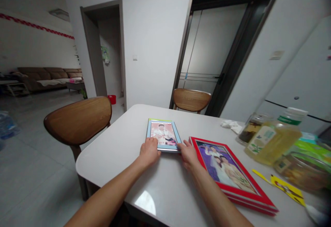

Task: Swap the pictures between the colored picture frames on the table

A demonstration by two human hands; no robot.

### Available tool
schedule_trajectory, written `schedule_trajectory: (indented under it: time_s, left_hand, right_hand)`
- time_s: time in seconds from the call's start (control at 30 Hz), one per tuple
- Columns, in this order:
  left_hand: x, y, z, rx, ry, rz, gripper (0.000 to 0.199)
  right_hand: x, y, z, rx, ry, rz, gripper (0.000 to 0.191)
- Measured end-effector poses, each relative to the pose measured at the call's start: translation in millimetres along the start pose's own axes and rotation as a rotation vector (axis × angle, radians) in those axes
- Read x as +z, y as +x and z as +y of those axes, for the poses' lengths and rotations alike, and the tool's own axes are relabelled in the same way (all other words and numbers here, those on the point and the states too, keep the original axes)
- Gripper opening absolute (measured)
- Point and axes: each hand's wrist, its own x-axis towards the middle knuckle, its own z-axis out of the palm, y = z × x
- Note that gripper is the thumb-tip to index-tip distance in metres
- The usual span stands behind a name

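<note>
A light-blue picture frame with a pink-toned photo lies on the white table. My left hand grips its near left corner, fingers closed over the edge. At the near right corner, my right hand holds the same frame between thumb and fingers. The undersides of both hands are hidden. Just right of my right hand lies a larger red picture frame with a wedding photo; its side looks layered, so it may be more than one frame stacked.
At the table's right stand a large bottle of yellow liquid, a glass jar and a clear bowl. Crumpled tissue and a yellow packet lie near them. Wooden chairs stand left and behind.
</note>
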Motion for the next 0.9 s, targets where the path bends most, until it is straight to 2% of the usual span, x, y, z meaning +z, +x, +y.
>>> schedule_trajectory:
  time_s: [0.07, 0.13, 0.2, 0.27, 0.33, 0.43, 0.53, 0.63, 0.73, 0.9]
  left_hand:
    - [-6.7, -14, 6, 0.017, -0.043, -0.002, 0.024]
    - [-15.0, -28, 14, 0.043, -0.088, -0.007, 0.027]
    - [-24.3, -40, 22, 0.089, -0.238, -0.012, 0.035]
    - [-33.9, -50, 30, 0.133, -0.507, 0.006, 0.046]
    - [-42.9, -59, 35, 0.147, -0.835, 0.037, 0.057]
    - [-53.1, -74, 35, 0.107, -1.259, 0.024, 0.063]
    - [-54.8, -90, 28, 0.034, -1.479, -0.016, 0.063]
    - [-45.3, -101, 13, -0.038, -1.458, -0.046, 0.064]
    - [-29.5, -104, -6, -0.084, -1.297, -0.039, 0.065]
    - [-12.3, -101, -32, -0.160, -0.690, 0.021, 0.060]
  right_hand:
    - [-5, -14, -10, 0.038, 0.168, 0.008, 0.046]
    - [-13, -32, -26, 0.078, 0.449, 0.015, 0.048]
    - [-23, -55, -46, 0.080, 0.679, 0.004, 0.055]
    - [-34, -78, -66, 0.037, 0.639, 0.000, 0.062]
    - [-45, -99, -80, -0.071, 0.532, 0.023, 0.059]
    - [-57, -124, -85, -0.382, 0.307, -0.034, 0.044]
    - [-54, -143, -75, -0.696, 0.093, -0.149, 0.047]
    - [-39, -156, -62, -0.844, -0.015, -0.249, 0.055]
    - [-18, -164, -52, -0.840, -0.112, -0.360, 0.054]
    - [8, -167, -43, -0.757, -0.257, -0.500, 0.051]
